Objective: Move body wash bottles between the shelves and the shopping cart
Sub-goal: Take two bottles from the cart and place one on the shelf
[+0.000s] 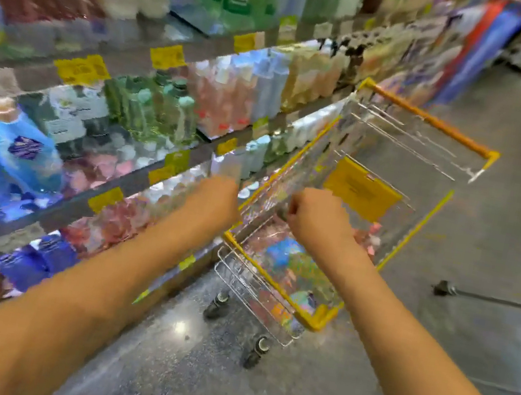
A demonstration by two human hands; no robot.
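Yellow-rimmed wire cart sits parked right against the shelves, at about 1 o'clock from the person, probably so bottles only need a short swing across. Only one view here, and it's blurry. Left hand is out at the cart's near-left rim, next to the shelf edge; can't tell if the fingers hold anything. Right hand looks curled into a fist over the basket, but whether it's gripping something is hidden. Body wash bottles line the shelves at 10 o'clock, and some colourful packs lie in the cart bottom.
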